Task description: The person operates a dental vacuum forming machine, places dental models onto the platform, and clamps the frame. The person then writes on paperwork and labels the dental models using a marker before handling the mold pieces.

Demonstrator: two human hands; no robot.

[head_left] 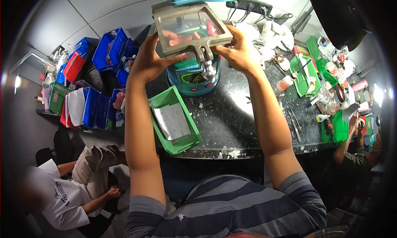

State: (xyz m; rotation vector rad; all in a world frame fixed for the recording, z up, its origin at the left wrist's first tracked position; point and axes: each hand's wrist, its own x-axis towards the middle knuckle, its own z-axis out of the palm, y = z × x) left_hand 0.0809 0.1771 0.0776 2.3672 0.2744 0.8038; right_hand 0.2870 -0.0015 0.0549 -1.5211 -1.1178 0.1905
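A metal frame (194,45) with a clear window is tilted above a round teal machine (194,82). My left hand (145,60) is closed on its left side, the thumb at the lower edge and fingers showing through the window. On the right side, my right hand (239,49) grips the frame, its fingertips partly hidden behind. A metal latch with a round knob (208,71) hangs from the frame's front edge. Below my left hand, a green bin (188,140) holds a paper slip (173,121) in a clear bag.
Blue bins (103,56) crowd the left side. At right are a green tray (304,74), a pink bottle (284,84) and tweezers (295,125) on the dark bench (223,130). One person (68,192) sits at left; another person's hands (356,124) work at far right.
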